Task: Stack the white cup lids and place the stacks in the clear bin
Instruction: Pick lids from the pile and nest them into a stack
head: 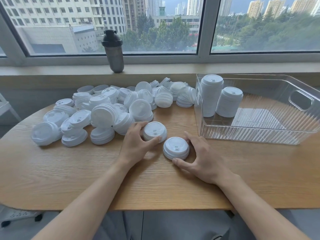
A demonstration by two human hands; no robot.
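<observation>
At frame centre, the left hand (136, 144) pinches one white lid (154, 131), the right hand (202, 160) a short lid stack (176, 147); both sit dome-up, axes vertical, left of the clear bin (259, 135)

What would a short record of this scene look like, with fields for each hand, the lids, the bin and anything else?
left hand: grips a short lid stack on the table
right hand: grips another short lid stack
loose lids: a heap at the table's far left
clear bin: holds two tall stacks, upright
windowsill: dark shaker bottle
</observation>
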